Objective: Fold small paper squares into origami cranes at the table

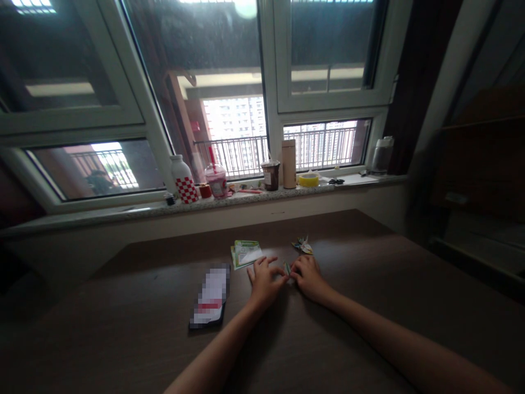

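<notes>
Between the fingertips of both hands is a small piece of folded paper [287,268], greenish and mostly covered by the fingers. My left hand [266,278] pinches it from the left with thumb and forefinger, the other fingers spread. From the right, my right hand [308,275] grips it with the fingers curled in. Just beyond my left hand lies a small stack of green and white printed paper sheets [247,250]. Past my right hand sits a little cluster of folded paper pieces [302,245] with pointed tips.
A phone [210,298] with a blurred screen lies left of my left forearm on the brown table [143,295]. Behind, the windowsill [241,198] carries a checkered bottle [184,180], drink cups, a tan flask [289,164], yellow tape [309,179] and a clear jug [383,156].
</notes>
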### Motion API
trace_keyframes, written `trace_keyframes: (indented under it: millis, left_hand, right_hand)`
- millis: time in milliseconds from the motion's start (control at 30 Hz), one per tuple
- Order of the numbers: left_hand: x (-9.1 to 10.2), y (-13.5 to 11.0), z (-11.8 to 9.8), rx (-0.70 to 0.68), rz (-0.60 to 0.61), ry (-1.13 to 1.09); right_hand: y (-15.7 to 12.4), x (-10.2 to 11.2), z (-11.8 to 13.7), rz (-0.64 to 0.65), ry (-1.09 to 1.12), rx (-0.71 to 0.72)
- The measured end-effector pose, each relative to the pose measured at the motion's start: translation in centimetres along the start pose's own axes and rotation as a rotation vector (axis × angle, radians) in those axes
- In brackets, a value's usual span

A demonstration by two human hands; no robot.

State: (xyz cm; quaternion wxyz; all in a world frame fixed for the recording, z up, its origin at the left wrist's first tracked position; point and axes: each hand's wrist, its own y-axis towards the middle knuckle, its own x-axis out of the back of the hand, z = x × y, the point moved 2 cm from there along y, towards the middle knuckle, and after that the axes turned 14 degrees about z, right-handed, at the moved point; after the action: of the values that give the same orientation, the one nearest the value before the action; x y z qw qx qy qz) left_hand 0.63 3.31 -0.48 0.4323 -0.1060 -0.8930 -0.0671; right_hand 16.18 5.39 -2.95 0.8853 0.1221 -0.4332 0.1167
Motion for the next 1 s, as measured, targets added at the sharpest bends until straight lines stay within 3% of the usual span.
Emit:
trace_keyframes:
  millis: [233, 600, 1000]
  left_hand:
    - [-0.3, -0.1, -1.0, -0.035, -0.038, -0.002]
    - [-0.3, 0.0, 0.0, 0.010, -0.180, -0.034]
    - [-0.4, 0.1, 0.2, 0.022, -0.195, -0.031]
  right_hand:
    - [-0.1, -0.2, 0.0, -0.087, 0.027, 0.008]
    - [0.1, -0.2, -0.1, -0.088, 0.105, 0.022]
    - [0.0, 0.2, -0.1, -0.067, 0.150, 0.076]
